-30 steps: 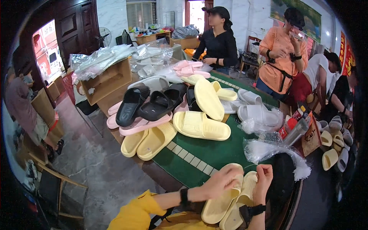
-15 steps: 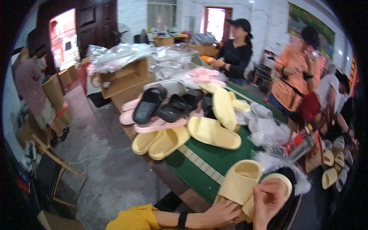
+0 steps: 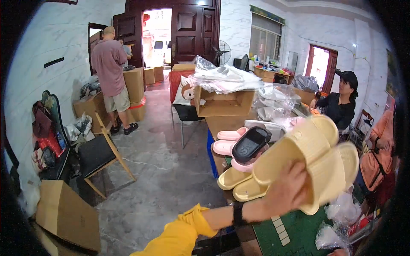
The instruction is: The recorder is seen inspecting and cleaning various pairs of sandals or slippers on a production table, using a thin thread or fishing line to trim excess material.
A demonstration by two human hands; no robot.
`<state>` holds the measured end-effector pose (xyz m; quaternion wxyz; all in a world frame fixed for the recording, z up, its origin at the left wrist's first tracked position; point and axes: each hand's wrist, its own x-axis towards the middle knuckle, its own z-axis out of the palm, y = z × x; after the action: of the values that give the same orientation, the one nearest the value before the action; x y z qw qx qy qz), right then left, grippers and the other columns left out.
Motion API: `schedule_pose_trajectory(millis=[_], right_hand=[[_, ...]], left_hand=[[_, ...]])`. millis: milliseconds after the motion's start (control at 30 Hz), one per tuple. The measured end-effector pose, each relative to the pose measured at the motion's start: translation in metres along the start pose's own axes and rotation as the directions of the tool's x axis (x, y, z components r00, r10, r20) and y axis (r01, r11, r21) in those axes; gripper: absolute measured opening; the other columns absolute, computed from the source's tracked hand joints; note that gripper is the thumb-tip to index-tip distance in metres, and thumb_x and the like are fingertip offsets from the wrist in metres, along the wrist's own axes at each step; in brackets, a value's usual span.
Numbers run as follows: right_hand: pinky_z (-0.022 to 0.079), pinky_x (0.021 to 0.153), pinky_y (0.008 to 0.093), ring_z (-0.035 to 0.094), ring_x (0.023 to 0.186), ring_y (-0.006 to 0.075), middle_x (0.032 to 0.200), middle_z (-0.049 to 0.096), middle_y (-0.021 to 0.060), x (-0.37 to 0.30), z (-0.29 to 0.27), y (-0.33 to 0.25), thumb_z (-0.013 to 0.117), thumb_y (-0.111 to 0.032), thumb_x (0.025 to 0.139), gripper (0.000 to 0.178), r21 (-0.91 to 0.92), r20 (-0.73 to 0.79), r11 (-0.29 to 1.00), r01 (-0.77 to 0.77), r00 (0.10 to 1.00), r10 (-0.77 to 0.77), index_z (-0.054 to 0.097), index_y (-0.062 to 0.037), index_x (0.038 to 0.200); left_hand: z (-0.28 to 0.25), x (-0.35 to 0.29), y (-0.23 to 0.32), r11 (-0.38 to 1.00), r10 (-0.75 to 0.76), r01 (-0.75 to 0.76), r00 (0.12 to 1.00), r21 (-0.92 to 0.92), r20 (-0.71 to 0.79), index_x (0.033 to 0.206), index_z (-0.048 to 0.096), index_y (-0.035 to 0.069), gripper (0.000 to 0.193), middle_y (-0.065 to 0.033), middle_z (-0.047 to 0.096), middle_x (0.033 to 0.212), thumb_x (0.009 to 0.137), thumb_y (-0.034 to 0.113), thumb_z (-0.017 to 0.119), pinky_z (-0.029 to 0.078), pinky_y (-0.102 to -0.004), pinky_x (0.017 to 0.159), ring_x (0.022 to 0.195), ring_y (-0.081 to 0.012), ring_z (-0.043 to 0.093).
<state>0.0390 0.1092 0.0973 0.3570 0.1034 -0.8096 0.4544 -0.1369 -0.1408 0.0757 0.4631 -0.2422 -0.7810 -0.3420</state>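
My left hand (image 3: 287, 193) reaches out over the table, closed on a pair of pale yellow slippers (image 3: 326, 168). Both are lifted and tilted, side by side, slightly smeared by motion. Behind them is a pile on the table: a black slipper (image 3: 251, 144) on top, pink slippers (image 3: 223, 147) at its left, and another yellow pair (image 3: 249, 189) at the near side. The raised slippers hide much of this pile. Of my right hand (image 3: 339, 252) only a small bit appears at the lower edge; its fingers cannot be made out.
The table has a green top (image 3: 269, 232). An open cardboard box (image 3: 224, 109) on it carries clear plastic bags (image 3: 226, 79). Bagged slippers (image 3: 344, 209) lie at the right. A wooden chair (image 3: 100, 155) and a carton (image 3: 66, 213) stand left. Several people are nearby, one in black (image 3: 339, 106).
My left hand has picked up the yellow slippers from the near table edge and carried them up toward the pile. My right hand has left them. The view has swung left.
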Motion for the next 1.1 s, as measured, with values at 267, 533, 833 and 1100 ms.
schedule_pose_trajectory(millis=[267,533,833,1100], right_hand=[[0.046,0.069,0.0271,0.056,0.074,0.0149,0.098,0.061,0.009,-0.019,-0.002,0.009,0.054,-0.004,0.099,0.01,0.093,0.153,0.991,-0.1,0.985,0.085,0.063,-0.0001,0.098],[0.05,0.066,0.0301,0.064,0.077,0.0241,0.094,0.065,0.0154,-0.033,-0.044,-0.001,0.065,0.005,0.087,0.009,-0.066,0.198,0.992,-0.106,0.973,0.117,0.066,0.0015,0.095],[0.054,0.067,0.0293,0.07,0.076,0.0188,0.087,0.074,0.0101,-0.073,-0.132,-0.077,0.069,0.003,0.078,0.005,-0.363,-0.135,0.878,-0.313,0.95,0.282,0.069,-0.0023,0.079],[0.048,0.062,0.0251,0.061,0.069,0.0134,0.081,0.063,0.008,-0.066,-0.233,-0.116,0.055,-0.006,0.093,0.011,-0.529,-0.633,0.759,-0.38,0.772,-0.055,0.062,0.002,0.09]], left_hand=[[0.057,0.109,-0.125,0.925,-0.202,0.167,0.977,0.341,0.071,0.099,0.059,-0.003,0.032,-0.0236,0.052,0.115,0.079,0.022,0.06,0.041,-0.0484,0.095,0.109,-0.0392,0.049],[0.112,0.036,-0.309,0.886,-0.373,0.118,0.753,0.448,0.542,0.124,0.057,0.005,0.033,-0.0151,0.054,0.129,0.092,0.008,0.051,0.037,-0.0366,0.102,0.118,-0.0268,0.049],[0.092,0.046,-0.317,0.963,-0.067,-0.015,0.954,0.268,0.293,0.137,0.046,0.002,0.041,-0.0158,0.042,0.146,0.097,0.004,0.049,0.027,-0.0382,0.115,0.137,-0.0285,0.036],[0.056,-0.007,-0.049,0.989,0.051,0.031,0.851,-0.148,0.523,0.124,0.058,0.004,0.031,-0.015,0.043,0.148,0.093,0.006,0.052,0.029,-0.0435,0.115,0.141,-0.031,0.035]])
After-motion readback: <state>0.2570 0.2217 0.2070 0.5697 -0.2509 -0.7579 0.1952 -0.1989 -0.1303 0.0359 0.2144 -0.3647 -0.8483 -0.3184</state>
